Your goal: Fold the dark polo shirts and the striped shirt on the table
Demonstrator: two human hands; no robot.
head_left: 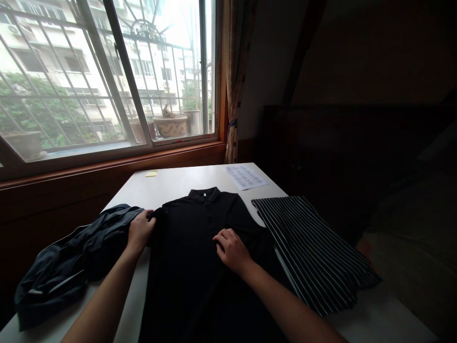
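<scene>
Black shirt (182, 267) on table (174, 181) near window (171, 81); left hand (140, 230) pinching sleeve (161, 221), right hand (232, 248) loose.

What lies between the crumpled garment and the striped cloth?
In the head view: the black shirt, with the left hand at its sleeve and the right hand over its front.

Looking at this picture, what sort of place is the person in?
Probably a room in a home, though this is not certain. A tied curtain hangs beside the window, a flower pot stands outside the glass, and a black shirt lies on a white table.
</scene>
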